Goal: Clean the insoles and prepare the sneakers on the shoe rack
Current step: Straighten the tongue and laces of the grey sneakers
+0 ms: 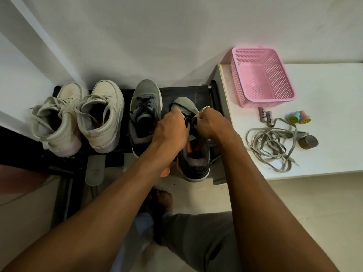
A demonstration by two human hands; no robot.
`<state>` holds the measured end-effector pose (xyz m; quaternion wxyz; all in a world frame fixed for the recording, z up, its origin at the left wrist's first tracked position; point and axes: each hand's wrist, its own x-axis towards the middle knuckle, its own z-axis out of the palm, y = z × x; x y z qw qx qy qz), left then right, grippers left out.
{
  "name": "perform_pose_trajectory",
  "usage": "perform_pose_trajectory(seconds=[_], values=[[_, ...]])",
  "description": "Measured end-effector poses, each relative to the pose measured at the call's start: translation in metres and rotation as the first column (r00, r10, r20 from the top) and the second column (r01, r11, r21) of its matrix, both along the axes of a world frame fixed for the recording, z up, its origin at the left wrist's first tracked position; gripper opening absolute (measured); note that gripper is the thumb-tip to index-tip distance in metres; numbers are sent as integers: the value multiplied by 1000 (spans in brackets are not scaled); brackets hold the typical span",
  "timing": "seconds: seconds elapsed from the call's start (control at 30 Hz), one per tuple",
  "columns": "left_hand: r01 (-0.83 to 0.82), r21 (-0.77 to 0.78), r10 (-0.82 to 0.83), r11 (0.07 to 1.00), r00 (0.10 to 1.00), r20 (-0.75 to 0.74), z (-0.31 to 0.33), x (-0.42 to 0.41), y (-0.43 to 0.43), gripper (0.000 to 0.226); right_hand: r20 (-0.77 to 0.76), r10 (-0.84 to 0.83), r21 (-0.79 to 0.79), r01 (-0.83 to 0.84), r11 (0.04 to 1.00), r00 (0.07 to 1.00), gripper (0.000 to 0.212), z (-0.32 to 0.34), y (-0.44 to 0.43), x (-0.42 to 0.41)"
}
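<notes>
Head view: grey sneaker (194, 154) sits at the right end of the shoe rack (182, 91), toe to the wall, heel hanging over the front edge. Orange insole (193, 148) shows inside the collar. Black lace (191, 120) is being worked over the tongue.

Step in hand, as I judge it: threading or tightening the lace. Advice: keep both ends level, pull evenly across each pair of eyelets, hold the tongue flat and centred so the insole is not dragged, and steady the overhanging heel.

Left hand (170, 130): knuckles up, fingers curled down onto the lace at the tongue; fingertips hidden, grip looks like a pinch. Right hand (212, 124): pinching the lace between thumb and forefinger, ring visible. Both forearms reach straight out, wrists close together above the shoe.

Just left stands its mate (144, 107), laced. Further left is a pair of white sneakers (78, 116). A grey insole (94, 171) lies on the lower shelf. On the tabletop (324, 85) to the right: pink basket (261, 75), loose grey laces (273, 144), two batteries (266, 114).
</notes>
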<state>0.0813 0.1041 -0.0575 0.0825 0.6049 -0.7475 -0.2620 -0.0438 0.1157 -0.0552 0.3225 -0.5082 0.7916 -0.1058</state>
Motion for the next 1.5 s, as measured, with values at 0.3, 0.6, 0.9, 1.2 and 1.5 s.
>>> perform_pose_trajectory(seconds=[0.3,0.6,0.9,1.2,1.5], values=[[71,47,-68,996,996,-62,-7,10,-9,36,75,-3,-36,6,999,997,24,7,2,-3],[150,-14,-149,989,988,30,-9,6,-21,28,-25,36,-57,-37,998,999,22,2,0,0],[124,-32,-120,992,988,92,-10,-5,-18,24,-44,-10,75,14,997,999,28,-5,-10,2],[150,-44,-146,988,985,90,-15,-2,-22,30,19,-29,-22,30,999,999,28,-2,-7,-4],[227,-93,-209,969,962,174,-17,-5,-27,31,-39,18,-58,-20,998,999,27,-7,-10,-1]])
